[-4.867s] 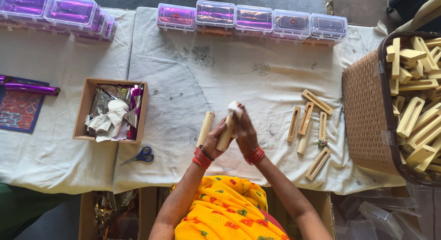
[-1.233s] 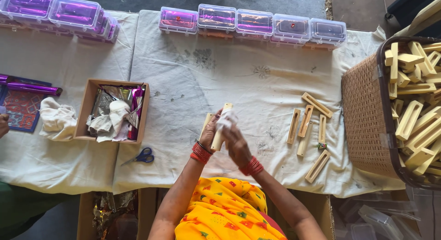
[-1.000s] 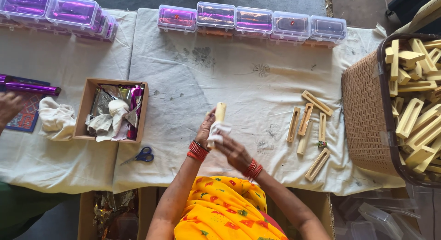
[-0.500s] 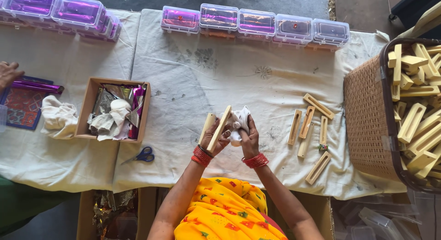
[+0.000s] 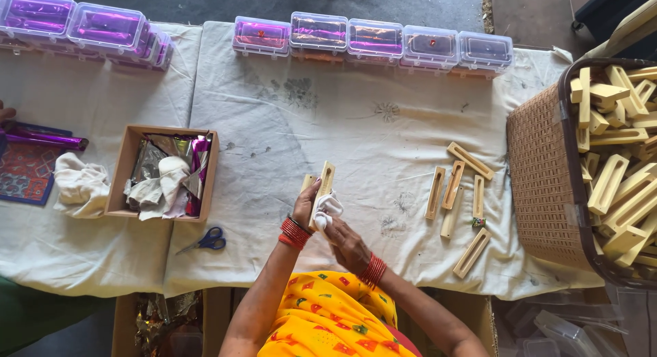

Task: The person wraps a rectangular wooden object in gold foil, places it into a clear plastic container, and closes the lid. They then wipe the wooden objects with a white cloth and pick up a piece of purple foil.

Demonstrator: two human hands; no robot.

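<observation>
Two hands at work: both over the white cloth (image 5: 328, 117), close in front of the person.
Left hand (image 5: 304, 205): fingers closed around a pale slotted block (image 5: 323, 190), held upright and tilted slightly, slot facing the camera.
Right hand (image 5: 345, 235): fingers pinching a white rag (image 5: 327, 208), pressed against the lower part of the block.
Block position: raised above the cloth, between both hands, just right of a second block (image 5: 306, 182) lying flat and partly hidden behind it.
Loose blocks (image 5: 457, 193): six or so lying on the cloth to the right, well apart from the hands.
Basket (image 5: 544, 172): brown, at the right edge, piled with more blocks of the same kind.
Box (image 5: 120, 172): open cardboard, to the left, holding foil scraps and white cloth.
Scissors (image 5: 204, 241): blue-handled, just below the box.
Cases (image 5: 373, 41): clear plastic with purple lining, in a row along the far edge.
Crumpled cloth (image 5: 81, 184): left of the box.
Other person: a hand (image 5: 5, 113) just visible at the far left edge, grip not discernible.
</observation>
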